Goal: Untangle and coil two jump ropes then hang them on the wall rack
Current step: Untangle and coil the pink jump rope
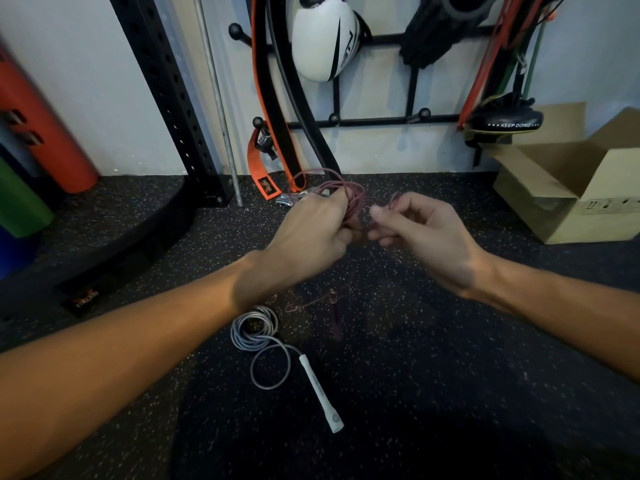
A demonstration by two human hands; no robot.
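Grey coiled rope (254,332) on speckled floor (433,358); cardboard box (550,216) beside wall rack (375,122).

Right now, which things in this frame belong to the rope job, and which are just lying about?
Job: thin red jump rope, held by left hand and right hand; coiled grey jump rope with white handle; black wall rack.
Lying about: open cardboard box; orange foam roller; orange-edged black belt.

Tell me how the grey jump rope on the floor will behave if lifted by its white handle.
The grey jump rope will probably hang floppy: its cord lies in loose, unsecured loops, so the coil would likely unravel. The white handle looks rigid and slim, probably light. Being round, it might roll if nudged.
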